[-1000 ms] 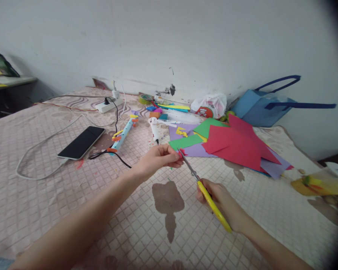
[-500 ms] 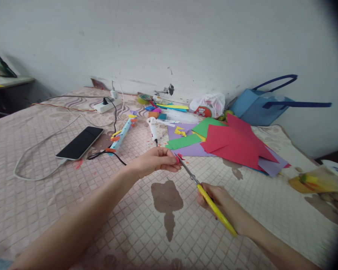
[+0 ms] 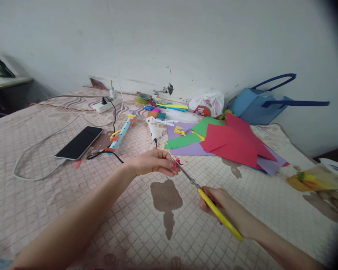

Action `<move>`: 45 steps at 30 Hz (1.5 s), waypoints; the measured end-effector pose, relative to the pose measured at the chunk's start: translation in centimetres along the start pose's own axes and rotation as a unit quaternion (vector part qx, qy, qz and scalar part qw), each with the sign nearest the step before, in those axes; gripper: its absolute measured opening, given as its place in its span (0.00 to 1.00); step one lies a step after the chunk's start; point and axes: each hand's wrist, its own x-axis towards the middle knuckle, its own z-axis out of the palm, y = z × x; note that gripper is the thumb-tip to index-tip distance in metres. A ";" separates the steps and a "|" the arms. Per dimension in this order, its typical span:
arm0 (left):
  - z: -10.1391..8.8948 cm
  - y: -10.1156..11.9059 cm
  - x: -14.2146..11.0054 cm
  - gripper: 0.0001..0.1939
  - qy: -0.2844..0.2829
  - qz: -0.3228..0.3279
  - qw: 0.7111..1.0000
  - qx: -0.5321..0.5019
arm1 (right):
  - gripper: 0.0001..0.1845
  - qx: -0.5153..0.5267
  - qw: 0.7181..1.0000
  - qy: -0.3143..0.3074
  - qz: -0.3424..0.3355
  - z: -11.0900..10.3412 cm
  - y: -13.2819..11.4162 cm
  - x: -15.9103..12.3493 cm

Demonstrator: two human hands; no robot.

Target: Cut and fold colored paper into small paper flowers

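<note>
Between its thumb and fingers, my left hand (image 3: 155, 162) pinches a small piece of red paper (image 3: 178, 161). My right hand (image 3: 216, 202) grips a pair of scissors (image 3: 211, 204) with yellow handles. The metal blades point up and left, their tips at the red paper close to my left fingertips. Whether the blades are fully closed is too small to tell. Both hands are above the checked tablecloth (image 3: 135, 232). Beyond my left hand lies a white glue gun (image 3: 152, 129).
Coloured sheets, with a red sheet (image 3: 228, 144) on top, lie at right. A light-blue strip (image 3: 121, 133) with small paper pieces, a phone (image 3: 79, 142) and a power strip (image 3: 105, 106) are at left. A blue bag (image 3: 256, 107) stands against the wall.
My left hand has shifted slightly down and left. The scissors have moved a little down and right at the handle end, and their blades remain at the red paper.
</note>
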 end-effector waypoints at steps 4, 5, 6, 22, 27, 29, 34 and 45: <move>-0.2 0.0 0.0 0.07 -0.019 -0.015 1.000 0.002 | 0.09 0.017 1.000 -0.008 -0.015 0.1 0.2 -0.2; -0.3 -0.1 0.0 0.07 -0.020 -0.018 1.000 0.003 | 0.10 0.016 1.000 -0.007 -0.013 0.1 0.1 -0.2; -0.3 -0.1 0.0 0.07 -0.021 -0.019 1.000 0.004 | 0.10 0.013 1.000 -0.006 -0.010 0.1 0.0 -0.2; -1.5 -1.2 1.1 0.15 0.204 0.097 0.973 0.053 | 0.24 -0.413 0.866 0.264 0.094 -6.0 6.8 5.0; -0.9 -1.3 1.2 0.17 0.204 0.079 0.973 0.076 | 0.22 -0.408 0.869 0.273 0.056 -7.7 8.6 6.4; -0.7 -1.3 1.1 0.16 0.206 0.077 0.972 0.081 | 0.19 -0.408 0.869 0.280 0.022 -7.9 8.7 6.5; -0.4 -1.3 1.2 0.15 0.211 0.072 0.971 0.087 | 0.12 -0.301 0.906 0.288 -0.074 -5.6 5.2 7.3; -0.5 -1.6 1.1 0.15 0.202 0.064 0.973 0.087 | 0.02 -0.225 0.939 0.233 -0.113 -0.3 0.8 11.9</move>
